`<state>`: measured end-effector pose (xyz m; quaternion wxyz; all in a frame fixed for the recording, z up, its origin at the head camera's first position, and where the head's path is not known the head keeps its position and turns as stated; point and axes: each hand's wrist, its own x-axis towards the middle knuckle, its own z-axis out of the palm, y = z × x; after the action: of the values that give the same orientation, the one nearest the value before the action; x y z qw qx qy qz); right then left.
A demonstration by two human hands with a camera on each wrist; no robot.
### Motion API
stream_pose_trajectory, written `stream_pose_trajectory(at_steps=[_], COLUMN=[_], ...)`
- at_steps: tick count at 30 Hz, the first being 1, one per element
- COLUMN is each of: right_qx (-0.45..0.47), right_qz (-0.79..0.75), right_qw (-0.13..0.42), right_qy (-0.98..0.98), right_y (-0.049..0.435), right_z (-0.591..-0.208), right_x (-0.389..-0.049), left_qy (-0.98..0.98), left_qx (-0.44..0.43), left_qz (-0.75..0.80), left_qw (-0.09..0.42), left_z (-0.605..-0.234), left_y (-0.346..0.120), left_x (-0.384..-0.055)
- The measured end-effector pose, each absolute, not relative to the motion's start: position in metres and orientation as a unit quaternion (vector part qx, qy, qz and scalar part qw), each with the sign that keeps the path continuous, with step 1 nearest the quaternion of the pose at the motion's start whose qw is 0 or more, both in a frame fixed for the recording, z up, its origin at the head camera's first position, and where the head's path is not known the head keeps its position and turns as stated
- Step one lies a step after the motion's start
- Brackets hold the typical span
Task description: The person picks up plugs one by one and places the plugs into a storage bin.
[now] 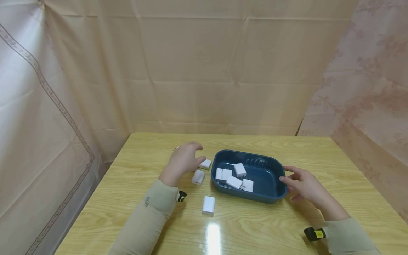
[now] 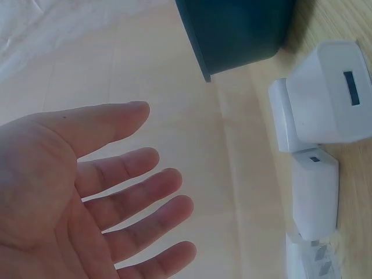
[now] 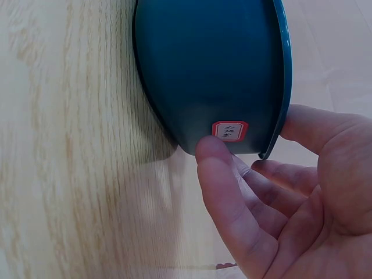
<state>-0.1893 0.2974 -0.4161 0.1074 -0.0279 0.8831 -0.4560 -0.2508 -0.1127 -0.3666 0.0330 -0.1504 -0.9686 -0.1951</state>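
L hand point(image 1: 184, 161) hangs just above the loose USB wall chargers point(image 1: 198, 177), fingers apart, nothing between them. R hand point(image 1: 306, 186) pinches the R end of the blue tub point(image 1: 269, 182), thumb over the rim, other fingers vs. outer wall by a small label point(image 3: 230, 131). Five more chargers point(image 1: 234, 182) lie in the tub, toward its L end; the loose ones sit on the wood-grain surface point(image 1: 255, 230) to its L, incl. a lone charger point(image 1: 208, 205) nearer the person.

Each charger's prob. light, stiff, hard plastic; smooth sides may slip a bit, so best hold = broad flat faces, thumb vs. index, clear of the prongs point(image 1: 243, 187), which could snag. Prob. not v. fragile. Tub looks rigid, prob. light too; rim's the spot to grip.
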Motion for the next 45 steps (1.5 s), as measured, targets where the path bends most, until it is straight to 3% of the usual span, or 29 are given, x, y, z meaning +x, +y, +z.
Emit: stream_pose_trajectory(at_steps=[22, 30, 45], right_qx=[0.006, -0.019, -0.021], right_qz=[-0.478, -0.479, -0.475], right_qw=[0.11, 0.109, 0.107], right_qy=[0.871, 0.871, 0.873], right_y=[0.298, 0.285, 0.282], right_z=[-0.424, -0.423, -0.423], right_x=[-0.179, -0.193, -0.197], left_qy=[-0.969, -0.973, -0.975], left_qx=[-0.153, -0.129, -0.128], left_qz=[-0.195, -0.192, -0.179], left_qw=[-0.007, 0.002, -0.044], left_z=[-0.397, -0.413, -0.419], left_y=[-0.12, -0.133, -0.131], left_x=[-0.256, -0.261, -0.259])
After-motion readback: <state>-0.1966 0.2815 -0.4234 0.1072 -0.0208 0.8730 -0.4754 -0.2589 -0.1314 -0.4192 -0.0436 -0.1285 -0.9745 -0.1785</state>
